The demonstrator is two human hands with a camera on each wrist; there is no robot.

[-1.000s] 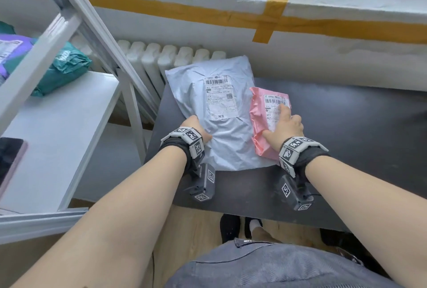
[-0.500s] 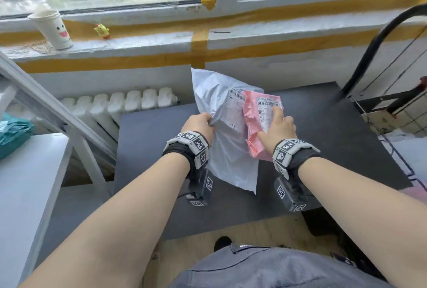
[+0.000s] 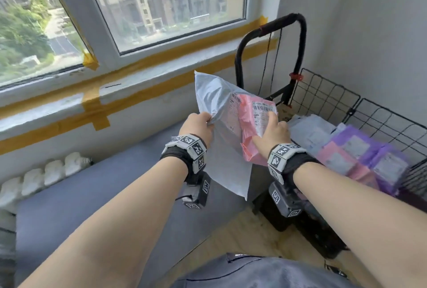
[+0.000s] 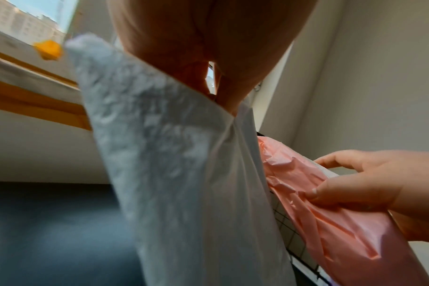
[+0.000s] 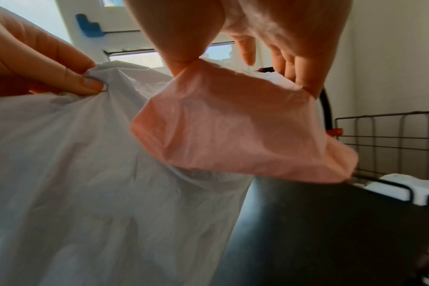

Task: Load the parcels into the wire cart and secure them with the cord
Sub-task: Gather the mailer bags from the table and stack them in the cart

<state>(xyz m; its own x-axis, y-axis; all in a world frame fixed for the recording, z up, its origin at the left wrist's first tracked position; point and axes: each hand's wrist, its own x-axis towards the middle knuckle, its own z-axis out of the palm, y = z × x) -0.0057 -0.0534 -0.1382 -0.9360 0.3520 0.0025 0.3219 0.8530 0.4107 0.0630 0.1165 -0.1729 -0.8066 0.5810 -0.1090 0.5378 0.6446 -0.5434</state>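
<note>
A dark grey table (image 3: 76,197) lies below the window sill (image 3: 143,75), which carries strips of yellow tape (image 3: 97,112); a white radiator (image 3: 46,172) shows under the sill at the table's far left edge. Right of the table, in the corner of the room, stands the wire cart (image 3: 323,93), its black looped handle (image 3: 298,21) rising against the wall and thin black cords (image 3: 268,56) hanging from that handle. Nothing lies between the held parcels and the cart's open top.

The cart already holds several parcels: white mailers (image 3: 309,130) near the handle end, and purple and pink mailers (image 3: 360,156) farther from it, lying flat with labels up.

The left hand (image 3: 198,125) pinches the left edge of a large white mailer (image 3: 221,149) between thumb and curled fingers. The mailer hangs in the air over the table's right edge, just left of the cart, its long axis roughly upright and leaning a little, with the label side facing the person. The right hand (image 3: 272,130) grips a smaller pink mailer (image 3: 256,125), thumb on one edge and fingers curled over the labelled face. The pink mailer lies against the white one's right side, between it and the cart, long axis also near upright.
</note>
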